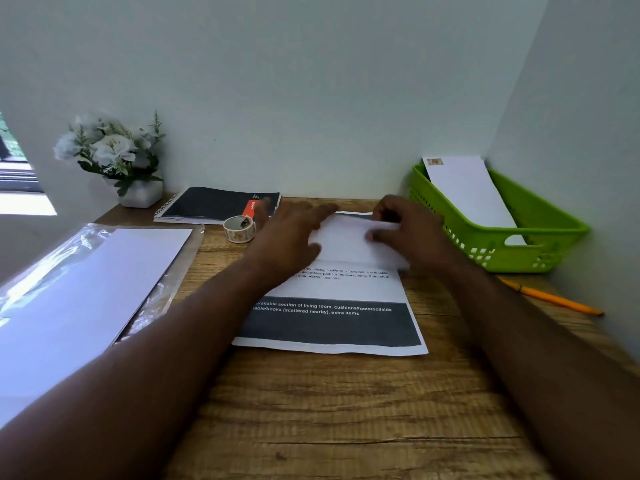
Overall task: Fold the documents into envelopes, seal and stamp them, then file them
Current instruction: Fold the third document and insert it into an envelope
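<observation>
- The document (pixel 332 306) lies flat on the wooden desk (pixel 346 410), its long axis running away from the person and its printed text reading toward them; the far end is folded back over the middle, blank side up.
- The left hand (pixel 291 237) rests palm down on the folded part, fingers spread and flat.
- The right hand (pixel 408 230) bends at the fold's right edge, fingertips pinching the paper.
- A stamped envelope (pixel 467 192) leans in the green basket (pixel 540 251) to the right; a stamp roll (pixel 239 229) sits just left of the left hand.
</observation>
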Action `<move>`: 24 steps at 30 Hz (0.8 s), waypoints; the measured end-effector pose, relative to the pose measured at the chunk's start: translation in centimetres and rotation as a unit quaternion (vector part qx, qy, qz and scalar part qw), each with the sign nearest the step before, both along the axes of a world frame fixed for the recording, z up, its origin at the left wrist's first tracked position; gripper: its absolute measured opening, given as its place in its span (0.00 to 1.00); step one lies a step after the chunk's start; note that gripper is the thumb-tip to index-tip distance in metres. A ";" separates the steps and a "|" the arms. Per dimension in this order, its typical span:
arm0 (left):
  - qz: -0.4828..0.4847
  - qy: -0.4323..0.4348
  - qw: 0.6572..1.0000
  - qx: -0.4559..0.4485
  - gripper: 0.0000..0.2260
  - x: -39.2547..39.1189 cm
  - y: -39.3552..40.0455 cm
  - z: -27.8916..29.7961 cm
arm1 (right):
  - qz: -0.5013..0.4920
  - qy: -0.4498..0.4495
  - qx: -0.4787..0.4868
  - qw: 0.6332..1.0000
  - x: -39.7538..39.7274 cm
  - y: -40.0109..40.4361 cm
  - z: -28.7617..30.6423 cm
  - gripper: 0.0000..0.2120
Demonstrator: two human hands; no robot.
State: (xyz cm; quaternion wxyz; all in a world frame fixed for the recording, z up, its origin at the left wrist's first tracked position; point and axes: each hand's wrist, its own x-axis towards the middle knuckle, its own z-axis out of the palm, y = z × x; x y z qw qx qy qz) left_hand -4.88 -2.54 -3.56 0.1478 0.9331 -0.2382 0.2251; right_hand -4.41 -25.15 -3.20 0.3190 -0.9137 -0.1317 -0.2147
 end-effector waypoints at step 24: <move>0.057 0.250 0.952 0.164 0.31 1.0 -2.0 -3.7 | 0.055 0.249 -0.347 0.903 -0.5 1.5 -2.9 0.32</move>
